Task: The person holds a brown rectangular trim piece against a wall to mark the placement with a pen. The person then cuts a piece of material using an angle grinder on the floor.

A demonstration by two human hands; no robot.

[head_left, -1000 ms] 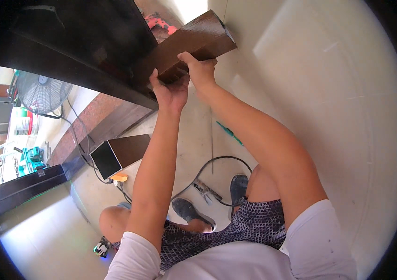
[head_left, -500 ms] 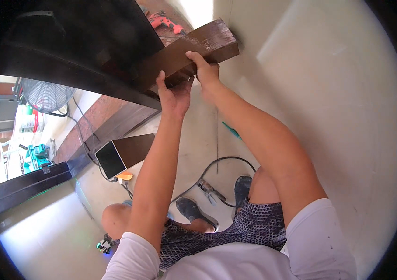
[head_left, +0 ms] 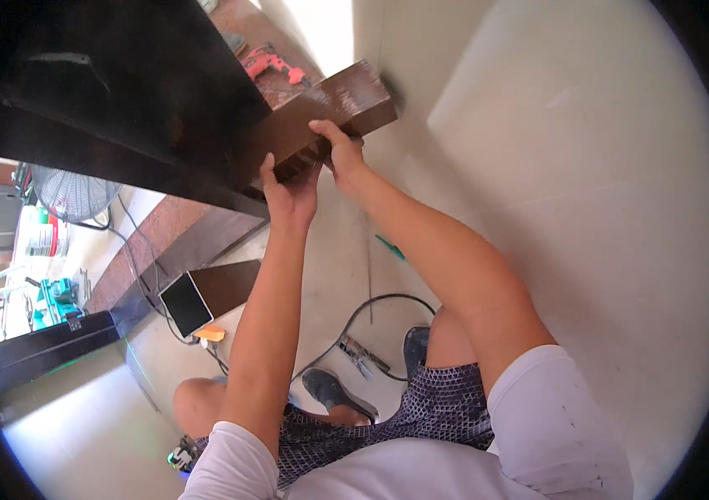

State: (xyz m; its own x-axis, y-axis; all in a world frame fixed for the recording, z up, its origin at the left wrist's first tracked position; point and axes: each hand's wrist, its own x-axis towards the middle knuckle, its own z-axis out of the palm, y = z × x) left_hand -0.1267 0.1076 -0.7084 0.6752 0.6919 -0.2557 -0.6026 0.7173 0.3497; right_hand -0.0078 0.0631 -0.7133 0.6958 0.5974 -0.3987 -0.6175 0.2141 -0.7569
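Note:
Up ahead, a brown rectangular metal tube (head_left: 304,112) sits at a slant, its far right end scuffed and pale on top. Its left end meets a large dark panel (head_left: 146,100); how they join is hidden in shadow. My left hand (head_left: 292,196) cups the tube's near lower edge, thumb up along the side, fingers underneath. Just to the right, my right hand (head_left: 342,154) grips the same edge with its thumb on the upper face and fingers mostly out of sight below.
A second brown tube (head_left: 225,287) lies on the floor, beside a black cable with a metal clamp (head_left: 363,354) near my feet. A green stick-like thing (head_left: 389,247) lies beyond. Farther off are a fan (head_left: 75,192), a teal tool (head_left: 59,300) and a red power tool (head_left: 273,63).
The whole view has shifted, so most things sit lower and farther left in the picture. Both hands keep the same hold on the brown tube.

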